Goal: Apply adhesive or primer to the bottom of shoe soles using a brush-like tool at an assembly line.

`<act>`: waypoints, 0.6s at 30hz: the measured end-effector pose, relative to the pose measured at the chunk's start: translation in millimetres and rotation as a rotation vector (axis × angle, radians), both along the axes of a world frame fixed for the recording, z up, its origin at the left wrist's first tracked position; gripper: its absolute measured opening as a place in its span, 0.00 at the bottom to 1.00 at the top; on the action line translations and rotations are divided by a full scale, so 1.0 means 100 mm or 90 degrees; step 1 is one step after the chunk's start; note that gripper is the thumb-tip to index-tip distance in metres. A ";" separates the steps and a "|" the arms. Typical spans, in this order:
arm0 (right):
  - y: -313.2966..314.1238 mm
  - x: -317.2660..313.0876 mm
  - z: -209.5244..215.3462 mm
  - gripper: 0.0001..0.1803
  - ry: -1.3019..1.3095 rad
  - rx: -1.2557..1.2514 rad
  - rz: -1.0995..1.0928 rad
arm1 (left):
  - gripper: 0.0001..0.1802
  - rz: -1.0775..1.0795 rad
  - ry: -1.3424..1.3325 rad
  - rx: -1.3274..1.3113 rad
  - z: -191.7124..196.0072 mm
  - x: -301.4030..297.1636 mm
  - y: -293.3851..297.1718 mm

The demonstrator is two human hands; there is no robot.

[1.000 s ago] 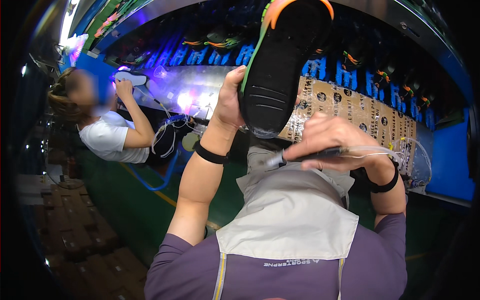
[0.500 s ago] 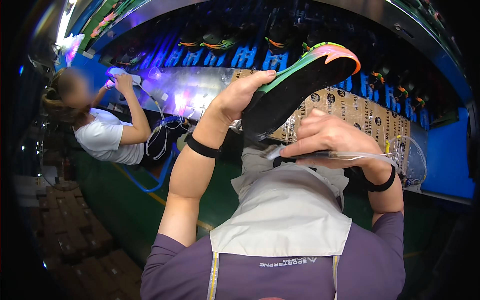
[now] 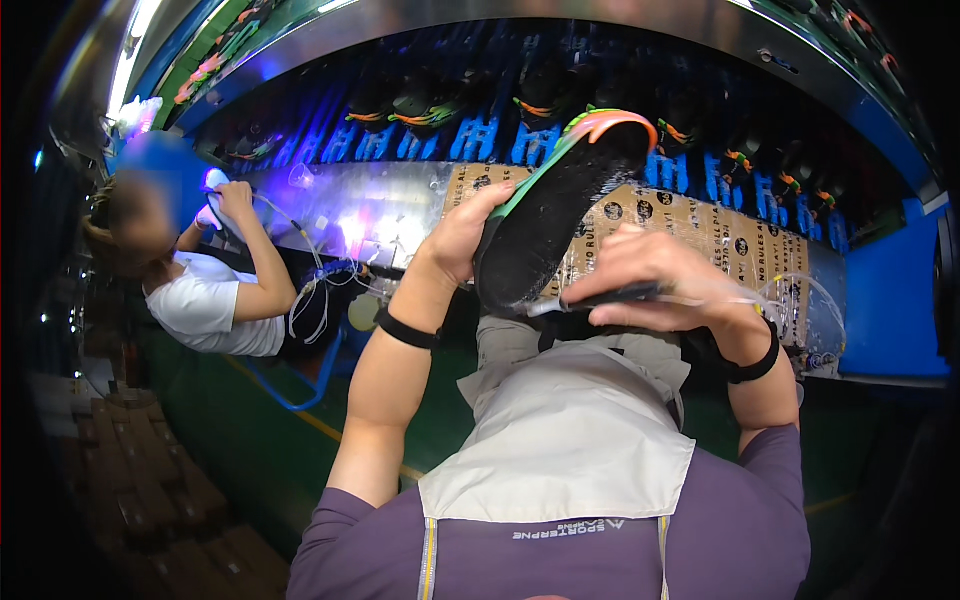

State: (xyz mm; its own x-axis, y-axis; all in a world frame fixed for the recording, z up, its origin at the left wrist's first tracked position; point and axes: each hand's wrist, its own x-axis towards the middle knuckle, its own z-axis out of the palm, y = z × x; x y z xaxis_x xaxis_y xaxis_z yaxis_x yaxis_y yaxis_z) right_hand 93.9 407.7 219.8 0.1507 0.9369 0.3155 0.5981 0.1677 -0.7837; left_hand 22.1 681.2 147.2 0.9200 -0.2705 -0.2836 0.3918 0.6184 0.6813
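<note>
A shoe sole point(image 3: 535, 235), black on its inner face with a green and orange rim, is tilted up in front of me. My left hand point(image 3: 462, 235) is closed on its left edge, thumb along the green side. In my right hand point(image 3: 665, 275) is a brush point(image 3: 545, 308) with a dark handle and a pale tip. The tip is at the sole's lower end; whether it touches cannot be told for sure. A thin clear tube point(image 3: 735, 300) runs from the brush past my right wrist.
Printed brown cardboard point(image 3: 700, 225) covers the bench beyond my hands. Behind it, shoe uppers point(image 3: 425, 110) sit above a row of blue holders point(image 3: 475, 138). At the left, a person in a white shirt point(image 3: 215, 305) holds a white object under violet light. A blue panel point(image 3: 895, 305) stands right.
The sole has shifted left and its lower end has come down to the brush tip. My left hand moved left with it. My right fingers have shifted slightly around the brush.
</note>
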 end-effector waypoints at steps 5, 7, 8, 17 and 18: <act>0.04 0.20 -0.18 0.13 0.091 0.044 -0.512 | 0.35 -0.005 -0.007 -0.152 -0.20 -0.14 -0.19; 0.16 0.19 -0.29 0.14 0.058 0.111 -0.562 | 0.35 0.002 -0.001 -0.147 -0.28 -0.18 -0.28; 0.21 0.15 -0.34 0.16 -0.091 0.119 -0.530 | 0.36 -0.004 -0.020 -0.168 -0.31 -0.19 -0.29; 0.14 -0.16 -0.42 0.16 -0.045 -0.007 -0.021 | 0.37 0.068 -0.043 -0.282 -0.57 -0.29 -0.23; 0.13 -0.13 -0.43 0.15 0.055 0.012 -0.119 | 0.37 0.083 -0.046 -0.281 -0.58 -0.30 -0.24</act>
